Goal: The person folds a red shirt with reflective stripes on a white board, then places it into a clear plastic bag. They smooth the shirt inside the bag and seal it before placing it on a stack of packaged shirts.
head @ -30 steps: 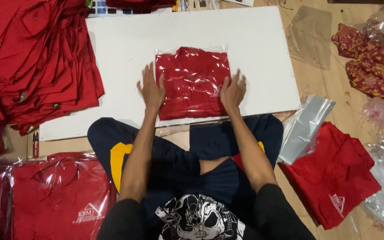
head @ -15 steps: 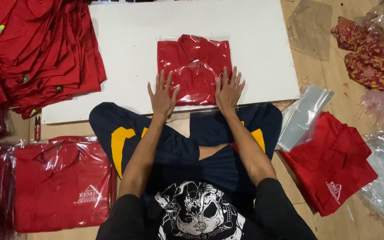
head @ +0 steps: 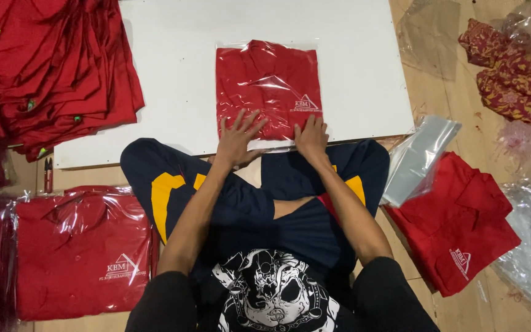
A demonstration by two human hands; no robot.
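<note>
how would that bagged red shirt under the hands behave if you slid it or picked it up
The bagged red shirt would probably slide easily: its clear plastic is glossy and lies on the smooth white board. Lifted by one edge it would likely sag, being folded cloth. It looks light, since both hands, left and right, merely press it flat.

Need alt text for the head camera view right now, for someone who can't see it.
Both hands, left hand and right hand, press flat on the near edge of a bagged red shirt lying on a white board. More red shirts are piled at left and a bagged one lies beside the seated person's knee.
</note>
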